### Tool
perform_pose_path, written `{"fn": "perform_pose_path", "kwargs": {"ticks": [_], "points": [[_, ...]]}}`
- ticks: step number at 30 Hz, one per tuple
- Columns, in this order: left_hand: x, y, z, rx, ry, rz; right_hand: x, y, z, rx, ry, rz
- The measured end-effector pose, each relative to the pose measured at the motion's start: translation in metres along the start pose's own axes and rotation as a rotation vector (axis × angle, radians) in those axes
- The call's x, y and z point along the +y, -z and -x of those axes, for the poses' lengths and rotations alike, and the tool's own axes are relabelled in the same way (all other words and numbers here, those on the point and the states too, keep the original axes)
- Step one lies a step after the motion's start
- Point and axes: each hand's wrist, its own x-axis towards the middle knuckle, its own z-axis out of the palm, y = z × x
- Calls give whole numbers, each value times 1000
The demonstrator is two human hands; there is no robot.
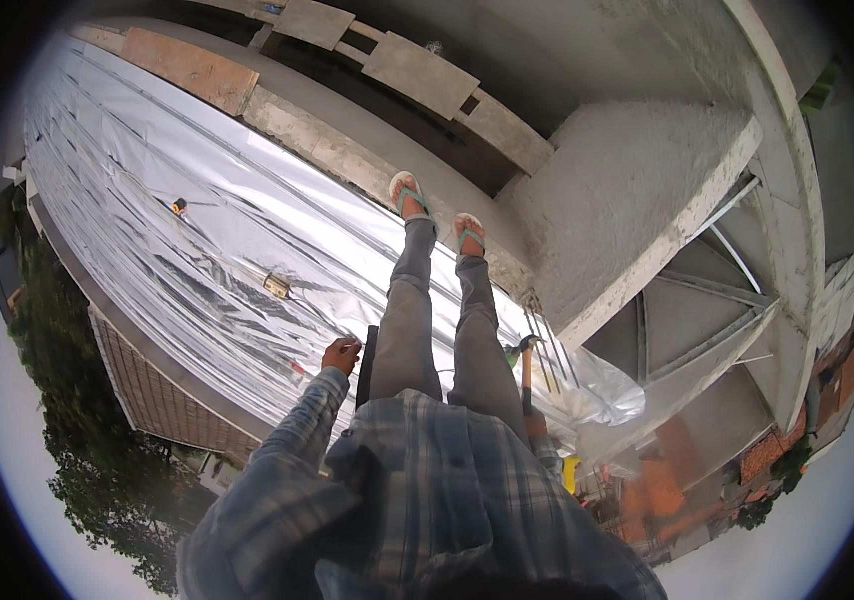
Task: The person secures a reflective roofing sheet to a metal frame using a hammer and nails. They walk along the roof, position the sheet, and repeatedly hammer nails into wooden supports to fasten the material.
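My left hand (342,355) is curled, its fingers pressed together over the silver foil sheeting (237,190). A tiny pale speck shows at the fingertips; what they hold is too small to make out. Beside it, along my left leg, stands a dark narrow strip (367,365). On my other side, my right hand (536,428) is partly hidden by my leg and shirt. It is closed round the wooden handle of a claw hammer (527,375), whose dark head points away from me.
A tape measure (179,207) and a small brownish block (276,286) lie on the foil. My sandalled feet rest near a concrete ledge (347,140). Several thin rods (551,350) stand beside crumpled plastic (612,395). A concrete slab (637,190) rises at right; trees and roofs lie beyond the edges.
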Motion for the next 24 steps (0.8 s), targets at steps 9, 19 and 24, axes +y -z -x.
{"fn": "perform_pose_path", "kwargs": {"ticks": [9, 19, 24], "points": [[15, 28, 37, 135, -42, 278, -27, 46, -11, 18, 65, 41], [55, 53, 103, 418, -283, -51, -103, 143, -15, 0, 237, 135], [40, 70, 130, 347, -136, 335, -158, 175, -17, 6, 316, 256]]}}
